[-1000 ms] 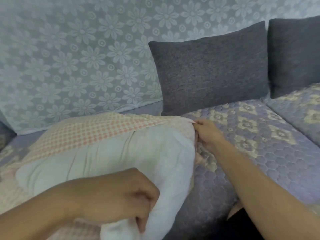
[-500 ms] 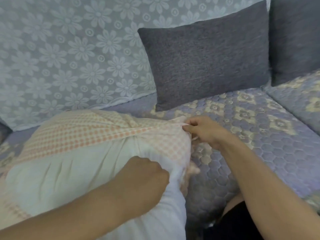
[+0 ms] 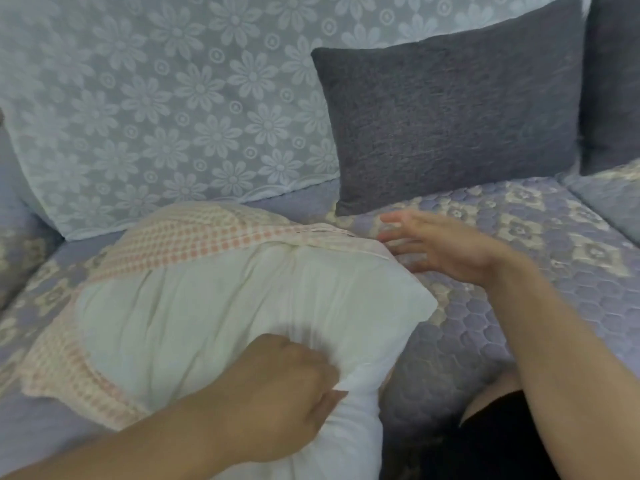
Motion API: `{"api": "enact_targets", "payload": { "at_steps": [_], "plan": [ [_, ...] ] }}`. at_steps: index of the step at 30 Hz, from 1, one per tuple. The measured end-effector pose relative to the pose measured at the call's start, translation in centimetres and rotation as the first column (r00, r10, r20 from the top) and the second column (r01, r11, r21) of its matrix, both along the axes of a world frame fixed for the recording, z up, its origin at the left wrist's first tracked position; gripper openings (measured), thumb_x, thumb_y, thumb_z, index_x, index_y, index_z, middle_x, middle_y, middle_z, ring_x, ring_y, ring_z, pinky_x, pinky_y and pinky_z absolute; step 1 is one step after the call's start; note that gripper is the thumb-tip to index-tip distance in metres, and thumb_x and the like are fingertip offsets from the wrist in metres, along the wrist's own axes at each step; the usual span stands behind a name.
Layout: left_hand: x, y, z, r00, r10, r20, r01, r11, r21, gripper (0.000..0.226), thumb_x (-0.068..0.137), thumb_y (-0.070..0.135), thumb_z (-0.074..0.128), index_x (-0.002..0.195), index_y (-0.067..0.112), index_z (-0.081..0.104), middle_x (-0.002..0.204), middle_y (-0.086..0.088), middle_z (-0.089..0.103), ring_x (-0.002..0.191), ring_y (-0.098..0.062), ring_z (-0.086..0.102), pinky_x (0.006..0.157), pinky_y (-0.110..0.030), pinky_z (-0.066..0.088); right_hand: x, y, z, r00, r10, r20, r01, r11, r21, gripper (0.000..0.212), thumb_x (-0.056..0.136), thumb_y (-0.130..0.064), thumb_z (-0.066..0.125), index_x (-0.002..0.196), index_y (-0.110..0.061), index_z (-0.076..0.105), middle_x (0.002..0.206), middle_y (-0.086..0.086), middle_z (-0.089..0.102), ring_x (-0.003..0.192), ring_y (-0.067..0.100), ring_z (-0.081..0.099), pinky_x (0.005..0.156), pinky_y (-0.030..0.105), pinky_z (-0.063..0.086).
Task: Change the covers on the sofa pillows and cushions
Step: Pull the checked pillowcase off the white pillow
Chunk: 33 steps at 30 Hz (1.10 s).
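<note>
Since half a second ago the right hand (image 3: 446, 249) has let go of the checked cover (image 3: 194, 237); it is now hovering just beside the cover's far edge, fingers spread and straight, blurred, holding nothing. The cover's edge has slipped back, so more of the white pillow insert (image 3: 242, 306) is showing, its right corner now bare and pointed.

The left hand (image 3: 280, 393) is gripping the near end of the insert, fingers curled tight into the soft white cloth, which is bunching into fine creases around the knuckles. The insert is looking plump, smooth and slightly wrinkled.

The cover, thin cloth with small pink checks on cream, is lying draped over the insert's far and left sides, its hem folded in a flat band along the top.

Pillow and cover are resting on the sofa seat (image 3: 519, 306), which is wearing a quilted lilac pad stitched in hexagons with pale flower patches. A dark grey, coarse-woven rectangular cushion (image 3: 450, 116) is leaning upright against the backrest, beside a lace throw (image 3: 156, 116) patterned with daisies.
</note>
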State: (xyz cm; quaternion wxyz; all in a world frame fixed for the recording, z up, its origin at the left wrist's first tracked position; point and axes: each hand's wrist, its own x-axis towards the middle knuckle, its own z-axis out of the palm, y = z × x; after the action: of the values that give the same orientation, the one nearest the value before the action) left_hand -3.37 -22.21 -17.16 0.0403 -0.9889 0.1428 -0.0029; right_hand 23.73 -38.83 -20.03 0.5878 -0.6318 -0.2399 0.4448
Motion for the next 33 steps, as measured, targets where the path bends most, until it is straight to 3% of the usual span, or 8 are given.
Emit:
{"api": "enact_targets", "payload": {
  "at_steps": [3, 7, 13, 18, 22, 25, 30, 33],
  "plan": [
    [1.0, -1.4, -1.2, 1.0, -0.03, -0.007, 0.03, 1.0, -0.004, 0.038, 0.093, 0.048, 0.048, 0.064, 0.027, 0.034, 0.06, 0.009, 0.056, 0.052, -0.013, 0.054, 0.052, -0.024, 0.031, -1.7, -2.5, -0.3, 0.939, 0.239, 0.246, -0.168, 0.946, -0.276, 0.031, 0.099, -0.041, 0.057, 0.127, -0.028, 0.064, 0.116, -0.01, 0.071, 0.103, 0.005, 0.068, 0.086, 0.026, 0.053],
    [2.5, -3.2, -1.1, 0.978, -0.167, -0.127, 0.165, 0.986, -0.022, 0.041, 0.102, 0.047, 0.037, 0.07, 0.025, 0.047, 0.072, 0.003, 0.062, 0.063, -0.022, 0.057, 0.06, -0.03, 0.026, 0.1, -0.1, -1.6, 0.78, 0.069, 0.622, 0.268, 0.861, -0.432, 0.033, 0.101, -0.023, 0.057, 0.075, -0.004, 0.06, 0.068, 0.01, 0.058, 0.057, 0.016, 0.048, 0.052, 0.027, 0.036],
    [1.8, -4.6, -1.8, 0.921, -0.334, -0.199, 0.356, 0.93, 0.089, 0.021, 0.091, 0.042, 0.063, 0.078, 0.027, 0.066, 0.071, 0.006, 0.063, 0.06, -0.017, 0.061, 0.054, -0.027, 0.023, 3.3, 4.5, -3.1, 0.89, -0.441, 0.118, 0.45, 0.891, -0.056, 0.015, 0.102, -0.01, 0.05, 0.098, -0.008, 0.065, 0.111, 0.021, 0.07, 0.092, 0.025, 0.073, 0.086, 0.037, 0.06],
    [3.5, 1.5, 1.6, 0.992, -0.107, 0.073, 0.125, 0.933, -0.339, 0.024, 0.103, 0.031, 0.046, 0.118, 0.021, 0.063, 0.119, 0.0, 0.059, 0.112, -0.025, 0.056, 0.094, -0.037, 0.047, 0.1, 4.6, -0.3, 0.926, 0.169, 0.337, -0.083, 0.963, -0.255, 0.056, 0.099, -0.048, 0.054, 0.151, -0.041, 0.035, 0.144, -0.016, 0.041, 0.135, 0.007, 0.04, 0.111, 0.028, 0.034],
    [6.8, 11.6, 1.8, 0.931, 0.322, 0.173, -0.303, 0.945, -0.125, 0.051, 0.093, 0.046, 0.033, 0.135, 0.032, 0.059, 0.138, -0.007, 0.055, 0.127, -0.034, 0.05, 0.104, -0.049, 0.045, -3.5, 3.4, 2.7, 0.524, 0.273, 0.807, 0.181, 0.89, -0.418, 0.038, 0.102, -0.044, 0.048, 0.133, -0.026, 0.059, 0.14, -0.006, 0.05, 0.134, 0.017, 0.04, 0.109, 0.031, 0.03],
    [9.8, 14.9, 1.4, 0.917, 0.398, -0.007, -0.397, 0.916, 0.055, 0.055, 0.096, 0.06, 0.029, 0.139, 0.038, 0.054, 0.143, 0.0, 0.053, 0.131, -0.027, 0.048, 0.105, -0.043, 0.042, -8.9, 5.7, 4.1, 0.6, 0.183, 0.779, 0.178, 0.919, -0.353, 0.036, 0.097, -0.059, 0.043, 0.093, -0.027, 0.059, 0.102, -0.007, 0.061, 0.108, 0.023, 0.052, 0.088, 0.036, 0.04],
    [15.4, 14.9, 2.6, 0.794, 0.588, -0.152, -0.601, 0.797, -0.054, 0.047, 0.105, 0.052, 0.032, 0.103, 0.02, 0.066, 0.111, -0.008, 0.067, 0.096, -0.026, 0.06, 0.084, -0.036, 0.045, -15.3, 12.6, 1.7, 0.53, 0.477, 0.702, 0.224, 0.719, -0.658, 0.092, 0.083, -0.082, 0.04, 0.142, -0.012, 0.04, 0.14, 0.011, 0.05, 0.131, 0.031, 0.042, 0.113, 0.047, 0.026],
    [15.7, 19.3, 4.6, 0.584, 0.801, -0.134, -0.812, 0.573, -0.111, 0.039, 0.103, 0.042, 0.041, 0.111, 0.012, 0.064, 0.111, -0.007, 0.066, 0.104, -0.03, 0.062, 0.09, -0.039, 0.047, -18.2, 13.2, 0.5, 0.362, 0.39, 0.847, 0.364, 0.777, -0.514, 0.05, 0.087, -0.047, 0.062, 0.124, -0.013, 0.059, 0.113, 0.008, 0.062, 0.114, 0.032, 0.055, 0.115, 0.047, 0.025]
  ]
}}
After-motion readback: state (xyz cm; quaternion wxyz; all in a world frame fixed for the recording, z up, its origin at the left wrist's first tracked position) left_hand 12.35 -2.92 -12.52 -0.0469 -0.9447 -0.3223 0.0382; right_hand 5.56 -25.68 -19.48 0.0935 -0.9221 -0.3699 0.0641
